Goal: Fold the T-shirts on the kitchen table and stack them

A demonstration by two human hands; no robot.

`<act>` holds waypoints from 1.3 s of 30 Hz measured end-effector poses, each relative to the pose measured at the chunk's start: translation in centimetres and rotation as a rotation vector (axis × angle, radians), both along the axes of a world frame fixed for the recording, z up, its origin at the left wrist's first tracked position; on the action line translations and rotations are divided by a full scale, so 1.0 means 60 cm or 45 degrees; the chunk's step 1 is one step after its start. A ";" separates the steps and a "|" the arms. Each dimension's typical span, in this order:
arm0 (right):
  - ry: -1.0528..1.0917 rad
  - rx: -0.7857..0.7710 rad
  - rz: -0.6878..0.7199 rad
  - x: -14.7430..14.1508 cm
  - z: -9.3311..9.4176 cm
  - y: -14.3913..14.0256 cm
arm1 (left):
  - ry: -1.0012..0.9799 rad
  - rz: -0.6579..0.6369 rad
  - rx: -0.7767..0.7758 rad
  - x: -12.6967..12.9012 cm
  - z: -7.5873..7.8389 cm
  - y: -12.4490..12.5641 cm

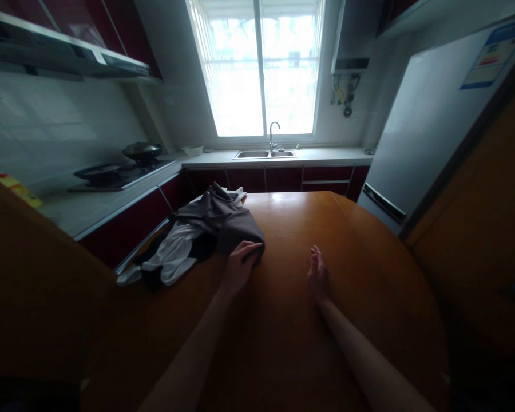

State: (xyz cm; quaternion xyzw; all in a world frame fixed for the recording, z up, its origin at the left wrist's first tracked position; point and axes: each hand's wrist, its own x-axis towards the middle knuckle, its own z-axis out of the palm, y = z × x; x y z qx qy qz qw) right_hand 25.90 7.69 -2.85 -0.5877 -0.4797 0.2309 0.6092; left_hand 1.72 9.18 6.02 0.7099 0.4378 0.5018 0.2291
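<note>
A: Where is the clothing?
B: A grey garment [223, 223] lies heaped, unfolded, on other clothes [175, 257] at the round wooden desk's [369, 257] left edge. The left hand [240, 264] has its grip closed on the near corner; the right hand [317, 273] rests open, holding nothing.
A: The room?
B: A dim kitchen: sink [265, 153] under a far window [261, 63], hob left, fridge [429, 126] right.

The left hand [240, 264] grips the near edge of a crumpled grey cloth garment [223, 220] on the round orange wooden table [369, 257]; the right hand [318, 276] lies flat and empty.
</note>
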 end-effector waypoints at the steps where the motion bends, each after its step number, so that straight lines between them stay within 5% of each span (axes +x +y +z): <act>1: 0.020 0.016 -0.005 0.001 0.001 -0.001 | 0.053 -0.112 -0.044 0.016 -0.009 -0.012; 5: 0.042 0.050 -0.023 0.006 0.002 -0.003 | 0.340 -0.415 -0.193 0.050 -0.046 -0.051; 9: -0.038 0.064 -0.006 0.006 0.004 -0.002 | 0.350 -0.442 -0.193 0.033 -0.043 -0.067; 14: -0.287 0.087 0.076 -0.009 0.010 -0.013 | 0.166 0.021 -0.063 -0.026 -0.030 -0.063; 20: -0.880 0.155 0.580 -0.033 0.035 -0.053 | -0.062 0.451 -0.197 -0.098 -0.087 -0.067; 24: -0.992 0.144 0.692 -0.038 0.045 -0.061 | -0.198 0.584 -0.206 -0.114 -0.095 -0.068; 33: -0.695 0.110 0.667 -0.064 0.044 -0.074 | -0.256 0.566 -0.200 -0.111 -0.092 -0.062; 39: -0.142 0.020 0.187 0.039 0.051 -0.072 | -0.289 0.677 -0.171 -0.126 -0.105 -0.055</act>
